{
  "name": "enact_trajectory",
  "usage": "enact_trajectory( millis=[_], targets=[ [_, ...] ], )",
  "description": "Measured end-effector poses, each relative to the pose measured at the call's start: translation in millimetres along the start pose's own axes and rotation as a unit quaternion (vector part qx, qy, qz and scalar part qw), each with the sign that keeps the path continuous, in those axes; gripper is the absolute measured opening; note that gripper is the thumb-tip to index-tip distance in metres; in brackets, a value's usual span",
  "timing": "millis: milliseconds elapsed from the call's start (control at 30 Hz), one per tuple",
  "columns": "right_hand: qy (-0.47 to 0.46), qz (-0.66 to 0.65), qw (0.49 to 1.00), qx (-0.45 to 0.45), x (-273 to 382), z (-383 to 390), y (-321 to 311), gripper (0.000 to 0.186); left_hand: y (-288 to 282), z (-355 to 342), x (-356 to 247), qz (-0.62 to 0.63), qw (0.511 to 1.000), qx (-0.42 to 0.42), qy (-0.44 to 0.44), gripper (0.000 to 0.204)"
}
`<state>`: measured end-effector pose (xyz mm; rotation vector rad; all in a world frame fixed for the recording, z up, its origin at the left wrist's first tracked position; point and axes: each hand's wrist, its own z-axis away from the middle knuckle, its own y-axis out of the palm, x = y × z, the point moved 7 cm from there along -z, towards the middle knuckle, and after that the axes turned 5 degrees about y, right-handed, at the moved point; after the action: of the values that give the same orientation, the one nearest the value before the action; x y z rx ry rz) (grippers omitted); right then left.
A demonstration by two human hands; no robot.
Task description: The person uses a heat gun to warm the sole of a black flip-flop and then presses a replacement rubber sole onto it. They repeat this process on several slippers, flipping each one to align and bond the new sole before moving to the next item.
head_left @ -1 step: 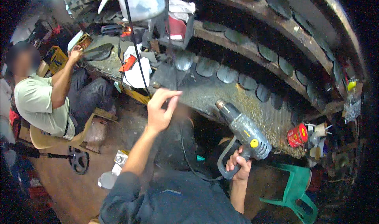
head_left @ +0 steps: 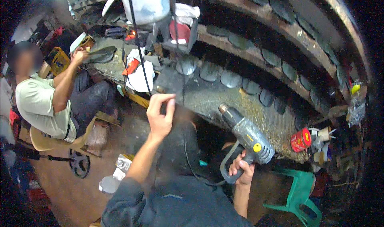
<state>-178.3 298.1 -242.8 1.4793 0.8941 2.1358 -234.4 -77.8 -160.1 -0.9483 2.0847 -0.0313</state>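
Observation:
My right hand is wrapped round the handle of a grey heat gun with a yellow round mark. Its metal nozzle points up and left over the workbench; the power cord hangs in a loop below the handle. My left hand is raised in front of the bench, left of the nozzle. Its thumb and forefinger come together at the tips; what they pinch, if anything, is too blurred to make out. A dark smear shows just right of these fingers.
Dark rounded sole-shaped pieces line the bench back and shelves. A red can stands at the right, above a green plastic stool. Thin dark cords hang ahead. At left, a seated co-worker handles something at the bench.
My left hand has shifted slightly left and down, its thumb and forefinger now nearer upright. The heat gun stays almost where it was in my right hand.

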Motion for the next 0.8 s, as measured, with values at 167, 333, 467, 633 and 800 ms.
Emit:
enact_trajectory(
  millis=[167,333,467,633,800],
  targets=[
    [-0.020,0.039,0.998,0.036,20,-1,20,0.036,43,30,43,0.146,0.976,0.020,-0.163,0.098],
    [-0.101,0.114,0.988,-0.012,42,5,32,0.039,83,42,62,0.275,0.936,0.081,-0.206,0.058],
    [-0.151,0.104,0.982,-0.038,50,11,32,0.036,73,47,75,0.311,0.913,0.077,-0.254,0.037],
    [-0.173,0.126,0.976,-0.048,53,11,29,0.034,50,18,56,0.399,0.890,0.103,-0.194,0.043],
    [-0.160,0.095,0.982,-0.037,46,12,36,0.033,16,-115,-24,0.424,0.899,0.097,-0.040,0.051]
  ],
)
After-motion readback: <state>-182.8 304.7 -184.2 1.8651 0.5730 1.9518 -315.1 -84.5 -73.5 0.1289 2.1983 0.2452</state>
